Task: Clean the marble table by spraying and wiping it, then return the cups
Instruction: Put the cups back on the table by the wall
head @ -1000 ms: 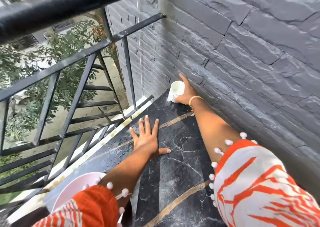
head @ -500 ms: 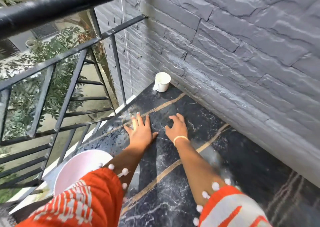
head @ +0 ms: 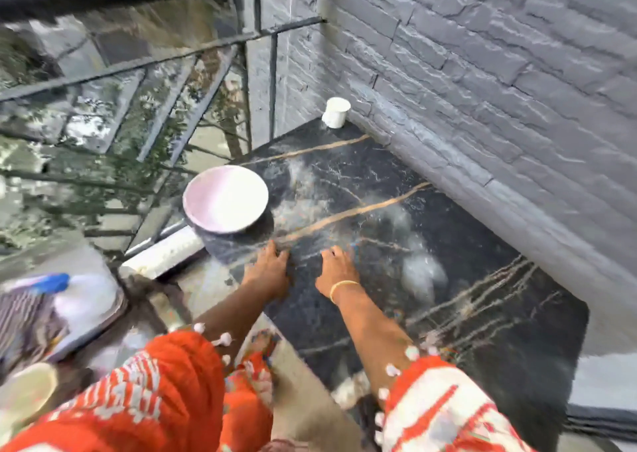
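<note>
Items as I log them from the head camera, largest first; the picture is smeared by motion.

1. Stone wall (head: 499, 82), grey, running along the far and right sides of the table.
2. Railing (head: 155, 62), black metal, on the left, with greenery behind it.
3. Table (head: 431, 244), dark marble with gold veins and pale hazy patches, set in the corner between wall and railing.
4. Bowl (head: 225, 201), pale pink, on the table's left edge, just beyond the left hand.
5. Bottle (head: 69, 293), white with a blue top, lying on a striped cloth (head: 24, 317) lower left, off the table.
6. Cup (head: 336, 112), white, standing upright in the table's far corner, against the wall, well apart from both hands.
7. Left hand (head: 267, 272), over the table's near edge, fingers stretched forward, holding nothing.
8. Right hand (head: 337, 270), beside it, gold bangle at the wrist, fingers loosely bent, holding nothing; I cannot tell whether either palm presses the marble.
</note>
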`<state>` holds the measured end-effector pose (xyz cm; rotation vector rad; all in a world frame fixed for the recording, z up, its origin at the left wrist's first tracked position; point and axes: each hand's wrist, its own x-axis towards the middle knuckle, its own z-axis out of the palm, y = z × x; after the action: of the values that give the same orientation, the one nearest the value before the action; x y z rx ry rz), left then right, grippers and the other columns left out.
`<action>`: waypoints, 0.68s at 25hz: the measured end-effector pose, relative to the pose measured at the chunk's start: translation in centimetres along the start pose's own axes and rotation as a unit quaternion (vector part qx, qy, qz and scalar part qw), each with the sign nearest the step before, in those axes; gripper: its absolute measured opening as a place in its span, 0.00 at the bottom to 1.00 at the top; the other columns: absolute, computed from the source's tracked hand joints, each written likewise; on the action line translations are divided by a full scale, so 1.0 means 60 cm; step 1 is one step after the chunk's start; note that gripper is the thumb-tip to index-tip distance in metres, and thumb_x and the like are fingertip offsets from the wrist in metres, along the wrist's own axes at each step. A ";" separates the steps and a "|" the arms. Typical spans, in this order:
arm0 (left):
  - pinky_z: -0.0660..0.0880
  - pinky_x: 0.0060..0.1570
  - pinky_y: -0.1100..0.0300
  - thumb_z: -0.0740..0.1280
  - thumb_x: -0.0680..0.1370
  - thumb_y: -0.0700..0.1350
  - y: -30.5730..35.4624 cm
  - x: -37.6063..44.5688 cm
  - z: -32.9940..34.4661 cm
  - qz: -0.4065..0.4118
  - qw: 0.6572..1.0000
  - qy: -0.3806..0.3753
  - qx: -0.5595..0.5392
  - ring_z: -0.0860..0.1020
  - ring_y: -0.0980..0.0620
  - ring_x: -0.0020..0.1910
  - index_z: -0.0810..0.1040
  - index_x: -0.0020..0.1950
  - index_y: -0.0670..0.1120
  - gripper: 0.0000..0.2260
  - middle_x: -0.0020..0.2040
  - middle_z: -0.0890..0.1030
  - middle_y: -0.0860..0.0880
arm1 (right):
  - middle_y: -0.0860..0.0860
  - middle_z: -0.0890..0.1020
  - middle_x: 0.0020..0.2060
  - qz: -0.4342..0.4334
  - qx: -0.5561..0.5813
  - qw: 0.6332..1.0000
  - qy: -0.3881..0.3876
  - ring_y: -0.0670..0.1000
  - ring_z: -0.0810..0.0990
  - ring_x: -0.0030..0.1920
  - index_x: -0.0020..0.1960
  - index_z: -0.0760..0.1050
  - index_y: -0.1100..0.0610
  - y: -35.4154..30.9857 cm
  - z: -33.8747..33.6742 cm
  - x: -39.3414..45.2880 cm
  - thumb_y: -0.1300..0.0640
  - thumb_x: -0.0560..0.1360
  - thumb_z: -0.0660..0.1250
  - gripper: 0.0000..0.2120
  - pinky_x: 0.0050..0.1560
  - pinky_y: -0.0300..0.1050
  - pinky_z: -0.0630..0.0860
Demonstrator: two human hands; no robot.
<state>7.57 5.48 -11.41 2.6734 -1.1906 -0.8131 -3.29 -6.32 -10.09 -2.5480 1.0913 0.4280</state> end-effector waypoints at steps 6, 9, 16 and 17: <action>0.70 0.61 0.47 0.64 0.76 0.43 -0.149 -0.184 0.047 -0.074 0.996 0.027 -0.031 0.65 0.42 0.71 0.65 0.72 0.49 0.24 0.72 0.62 0.44 | 0.58 0.66 0.66 -0.055 0.017 0.998 -0.009 0.61 0.67 0.67 0.70 0.67 0.53 -0.121 0.074 -0.114 0.57 0.73 0.67 0.26 0.65 0.54 0.70; 0.72 0.62 0.48 0.64 0.74 0.43 -0.242 -0.249 0.070 -0.131 0.987 0.030 -0.091 0.69 0.41 0.68 0.68 0.70 0.47 0.23 0.67 0.68 0.43 | 0.56 0.68 0.63 -0.113 0.033 0.993 0.021 0.61 0.70 0.63 0.67 0.68 0.53 -0.207 0.113 -0.161 0.59 0.72 0.66 0.23 0.60 0.54 0.73; 0.75 0.54 0.44 0.63 0.75 0.41 -0.453 -0.390 0.116 -0.229 0.960 0.093 -0.131 0.76 0.37 0.58 0.74 0.64 0.45 0.17 0.60 0.73 0.40 | 0.56 0.70 0.63 -0.204 0.053 0.976 -0.058 0.58 0.70 0.65 0.67 0.68 0.55 -0.400 0.252 -0.234 0.62 0.73 0.63 0.23 0.63 0.51 0.72; 0.75 0.52 0.44 0.63 0.74 0.41 -0.482 -0.412 0.118 -0.243 0.956 0.102 -0.132 0.76 0.36 0.55 0.75 0.61 0.44 0.15 0.58 0.74 0.40 | 0.56 0.70 0.64 -0.207 0.050 0.974 -0.080 0.58 0.70 0.65 0.69 0.68 0.54 -0.431 0.274 -0.245 0.61 0.74 0.63 0.24 0.63 0.51 0.72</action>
<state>9.46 43.89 -15.54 2.7591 -0.3463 -0.6642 3.79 26.67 -14.21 -2.5100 0.4927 0.4419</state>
